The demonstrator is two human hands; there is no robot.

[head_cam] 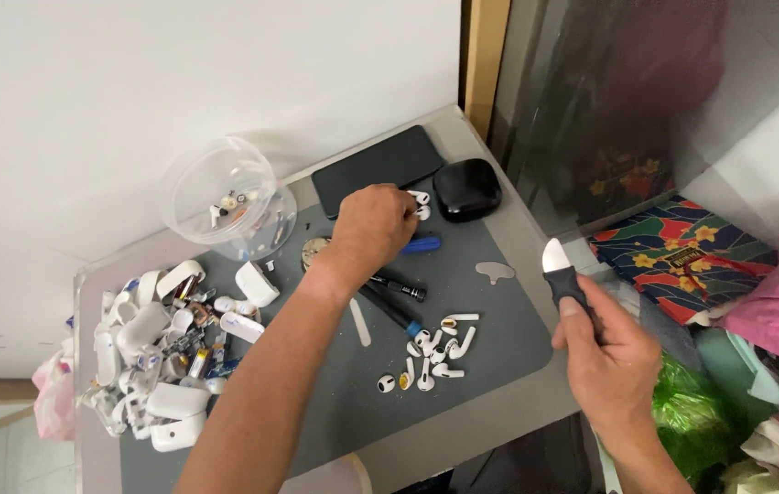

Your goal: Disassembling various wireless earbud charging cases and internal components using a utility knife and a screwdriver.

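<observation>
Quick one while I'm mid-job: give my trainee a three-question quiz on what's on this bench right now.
1. True or false: the right hand holds a pry tool with a white blade and a black handle.
2. What does the left hand reach for?
A. the plastic bowl
B. the earbuds beside the black case
C. the dark phone
3. Fill in: the loose group of earbuds lies on the grey ____.

Key
1. True.
2. B; the fingers sit just over them, contact unclear.
3. Mat.
</observation>
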